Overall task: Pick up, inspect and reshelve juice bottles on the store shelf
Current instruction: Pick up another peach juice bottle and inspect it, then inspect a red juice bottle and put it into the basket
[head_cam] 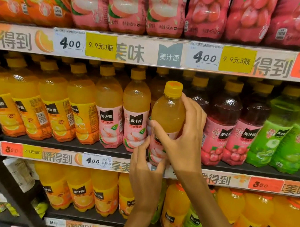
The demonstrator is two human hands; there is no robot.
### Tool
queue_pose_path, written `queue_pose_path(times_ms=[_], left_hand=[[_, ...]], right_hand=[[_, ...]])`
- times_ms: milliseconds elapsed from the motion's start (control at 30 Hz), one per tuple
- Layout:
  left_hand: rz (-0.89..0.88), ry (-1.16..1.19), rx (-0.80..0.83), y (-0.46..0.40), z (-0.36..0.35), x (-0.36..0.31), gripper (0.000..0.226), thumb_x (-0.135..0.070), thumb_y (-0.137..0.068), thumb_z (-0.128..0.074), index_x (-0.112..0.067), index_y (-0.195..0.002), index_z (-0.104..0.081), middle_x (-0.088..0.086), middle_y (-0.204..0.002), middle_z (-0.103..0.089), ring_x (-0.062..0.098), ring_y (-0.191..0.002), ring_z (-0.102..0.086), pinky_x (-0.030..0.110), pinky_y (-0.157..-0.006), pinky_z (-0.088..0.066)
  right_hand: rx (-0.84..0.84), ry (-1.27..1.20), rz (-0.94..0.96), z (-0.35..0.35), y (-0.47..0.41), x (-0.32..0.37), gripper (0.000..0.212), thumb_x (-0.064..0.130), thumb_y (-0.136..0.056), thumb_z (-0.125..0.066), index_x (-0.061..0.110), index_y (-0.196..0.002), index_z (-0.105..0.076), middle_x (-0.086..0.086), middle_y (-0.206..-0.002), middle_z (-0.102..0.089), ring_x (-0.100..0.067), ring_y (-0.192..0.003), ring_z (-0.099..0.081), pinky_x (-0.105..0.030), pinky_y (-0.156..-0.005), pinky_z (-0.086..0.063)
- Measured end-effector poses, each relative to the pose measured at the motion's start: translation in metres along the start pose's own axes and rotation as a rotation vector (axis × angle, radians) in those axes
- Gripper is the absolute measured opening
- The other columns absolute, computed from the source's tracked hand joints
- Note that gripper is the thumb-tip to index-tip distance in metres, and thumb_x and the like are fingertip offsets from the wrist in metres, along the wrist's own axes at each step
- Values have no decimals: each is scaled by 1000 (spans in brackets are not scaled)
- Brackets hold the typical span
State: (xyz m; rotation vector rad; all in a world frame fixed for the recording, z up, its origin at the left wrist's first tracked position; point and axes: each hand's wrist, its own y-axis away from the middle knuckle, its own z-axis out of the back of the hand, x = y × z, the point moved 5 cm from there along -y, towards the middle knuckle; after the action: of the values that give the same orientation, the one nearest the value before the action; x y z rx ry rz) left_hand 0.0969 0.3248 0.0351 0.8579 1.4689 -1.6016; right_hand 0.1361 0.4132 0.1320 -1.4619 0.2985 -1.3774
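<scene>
Both hands are holding one peach juice bottle [168, 115] upright just in front of the middle shelf [65, 145].

The right hand [186, 135] is wrapping the bottle's shoulder, thumb across the front and fingers curled behind; the left hand [145, 170] is cupping the base from below, fingers curled round the pink label, probably to steady the weight while the label is being turned and read; the bottle is hanging in front of the gap between the shelved peach bottles [136, 111] and the dark red juice bottles [222, 123], likely the slot it belongs in; its orange cap [173, 88] is sitting closed on top.
</scene>
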Motion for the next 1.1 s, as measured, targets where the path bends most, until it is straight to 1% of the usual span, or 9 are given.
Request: queue_pose_path(times_ms=[67,200,333,533,633,733,900,1000,1100], left_hand=[[-3,-38,-3,-1,-2,2,53,-13,-75,-73,-14,-125,-55,-1,-122,-58,17,-115,-52,39,-94,-48],[-53,-98,-33,-1,-2,-4,56,-11,-73,-77,-12,-125,-55,1,-119,-56,17,-113,-51,34,-95,-45],[-92,-166,-60,-4,-3,-7,57,-12,-68,-81,-4,-119,-58,7,-112,-54,24,-107,-51,40,-90,-48],[-108,-177,-75,-8,-8,-5,58,-18,-72,-80,-3,-123,-56,7,-114,-53,22,-109,-49,42,-93,-46],[-118,-181,-101,-9,-11,-5,60,-19,-77,-76,-7,-129,-51,6,-113,-49,16,-108,-45,38,-95,-42],[-163,-258,-119,-9,-14,-8,57,-25,-81,-71,-7,-129,-48,8,-114,-51,23,-108,-49,42,-93,-44],[-212,-451,-138,-11,-19,-9,50,-27,-79,-71,-2,-119,-54,15,-108,-55,30,-101,-51,42,-85,-45],[-185,-490,-119,-13,-21,-10,54,-28,-77,-73,0,-120,-54,17,-111,-56,34,-104,-53,44,-86,-45],[-185,-567,-95,-12,-21,-13,62,-32,-79,-73,0,-127,-50,19,-115,-56,36,-110,-53,47,-92,-44]], right_hand=[[-7,33,8,3,-1,0,71,28,-78,-74,-1,-135,-45,-13,-131,-49,-16,-124,-33,-22,-106,-29],[-15,67,-1,5,-2,-2,72,34,-76,-74,2,-135,-47,-9,-130,-51,-17,-121,-37,-18,-102,-32],[-6,48,-22,6,-4,-5,72,31,-74,-79,6,-133,-47,-5,-128,-51,-17,-115,-40,-33,-95,-42],[13,154,55,11,-7,-8,56,18,-81,-75,2,-130,-54,-10,-130,-55,-21,-120,-48,-20,-101,-36],[23,251,75,7,-10,-7,53,17,-81,-75,2,-128,-56,-11,-127,-58,-27,-116,-55,-14,-90,-36],[13,312,83,3,-12,-5,53,20,-81,-75,4,-128,-56,-9,-127,-58,-24,-114,-58,-27,-79,-48],[6,381,115,1,-13,-2,50,21,-82,-74,2,-125,-57,-11,-125,-59,-23,-103,-63,-33,-62,-56],[-23,388,146,7,-14,1,44,23,-85,-72,4,-123,-59,-11,-120,-60,-21,-98,-63,-34,-58,-55],[-180,420,137,27,-22,4,36,29,-92,-64,4,-118,-61,-13,-114,-60,-24,-96,-62,-29,-58,-47]])
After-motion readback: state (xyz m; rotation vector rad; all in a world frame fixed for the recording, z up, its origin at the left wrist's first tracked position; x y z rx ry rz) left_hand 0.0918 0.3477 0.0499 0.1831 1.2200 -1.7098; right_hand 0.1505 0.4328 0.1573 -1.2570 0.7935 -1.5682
